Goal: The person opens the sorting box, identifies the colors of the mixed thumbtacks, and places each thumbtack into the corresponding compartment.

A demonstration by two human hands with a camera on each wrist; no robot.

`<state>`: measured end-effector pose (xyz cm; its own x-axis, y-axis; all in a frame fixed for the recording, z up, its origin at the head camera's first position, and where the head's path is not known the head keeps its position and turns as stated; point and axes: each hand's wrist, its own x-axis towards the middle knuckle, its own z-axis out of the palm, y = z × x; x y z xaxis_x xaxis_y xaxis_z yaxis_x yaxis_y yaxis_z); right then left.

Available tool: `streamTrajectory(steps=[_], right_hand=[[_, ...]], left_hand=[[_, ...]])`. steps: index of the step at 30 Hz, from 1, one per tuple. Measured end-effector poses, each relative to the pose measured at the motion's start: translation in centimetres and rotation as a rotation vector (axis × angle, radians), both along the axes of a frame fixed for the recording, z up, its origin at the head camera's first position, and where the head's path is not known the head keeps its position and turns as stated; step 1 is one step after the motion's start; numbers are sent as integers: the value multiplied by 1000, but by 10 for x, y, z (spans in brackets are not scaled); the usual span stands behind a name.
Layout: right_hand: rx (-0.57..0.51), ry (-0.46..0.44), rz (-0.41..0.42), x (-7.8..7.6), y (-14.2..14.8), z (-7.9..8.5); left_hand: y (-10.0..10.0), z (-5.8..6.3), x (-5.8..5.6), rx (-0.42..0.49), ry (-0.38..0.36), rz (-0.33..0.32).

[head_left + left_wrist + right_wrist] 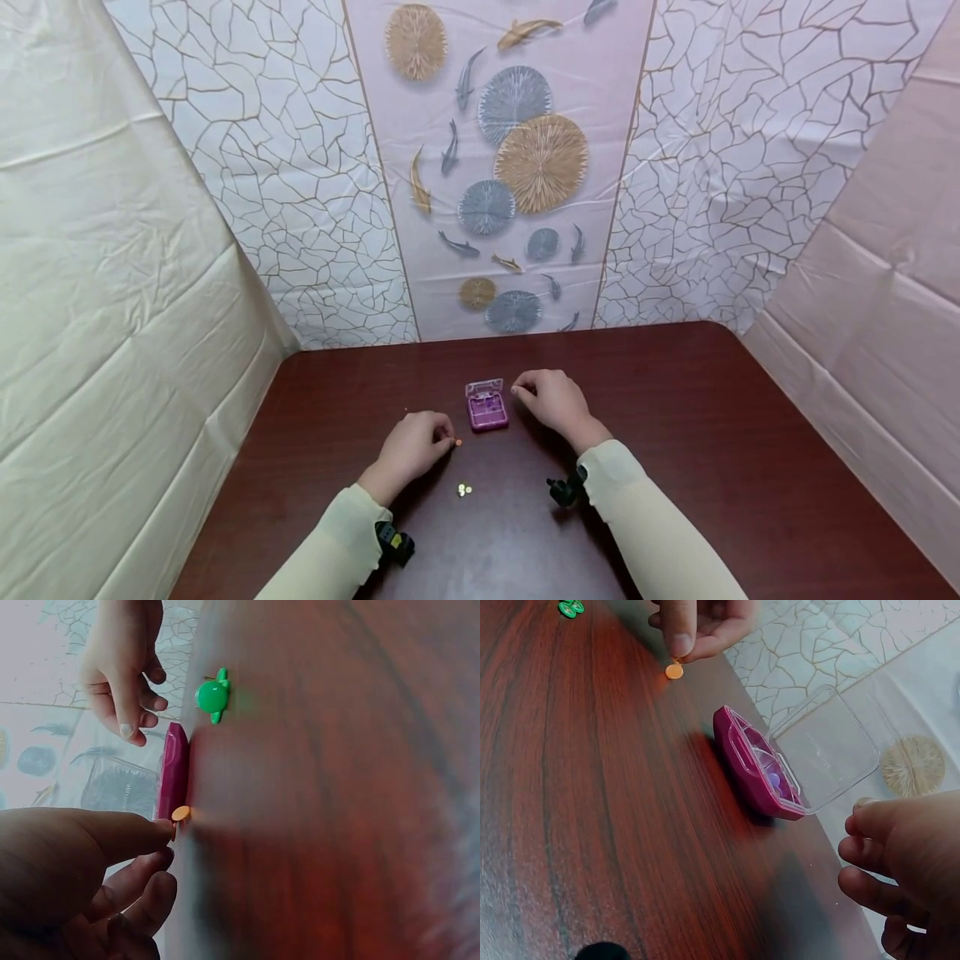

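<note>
My left hand [414, 442] pinches a small orange disc [674, 671] between thumb and fingertips, low over the table. Just beyond it stands a magenta box [487, 412] with inner compartments, its clear hinged lid [826, 750] raised. Small lilac pieces [773, 780] lie in one compartment. To the right of the box is my right hand [553, 402], its fingers loosely bent and holding nothing, the fingertips beside the lid. A cluster of small green pieces [213, 696], looking yellowish from the head camera, lies on the table nearer to me.
The dark red-brown wooden table [660, 467] has a glossy surface and rounded far corners. Behind it hangs a patterned cloth [510, 250] with fish and round motifs. Plain cloth [127, 333] hangs on the left side. Each wrist wears a small black camera [395, 543].
</note>
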<state>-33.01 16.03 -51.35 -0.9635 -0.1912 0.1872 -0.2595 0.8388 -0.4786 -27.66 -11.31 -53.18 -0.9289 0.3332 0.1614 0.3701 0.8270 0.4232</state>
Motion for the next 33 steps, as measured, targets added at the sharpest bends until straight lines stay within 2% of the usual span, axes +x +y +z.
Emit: streamTrajectory(steps=[10,14,25,33], right_hand=[[4,-9,2,3,2,-1],[11,-19,4,5,4,-3],[22,-18,1,8,10,-10],[16,-29,0,12,13,-9]], left_hand=[[6,13,-5,-73,12,15],[10,16,-10,-74,26,22],[25,14,-20,-40,120,45],[31,9,-26,-90,172,77]])
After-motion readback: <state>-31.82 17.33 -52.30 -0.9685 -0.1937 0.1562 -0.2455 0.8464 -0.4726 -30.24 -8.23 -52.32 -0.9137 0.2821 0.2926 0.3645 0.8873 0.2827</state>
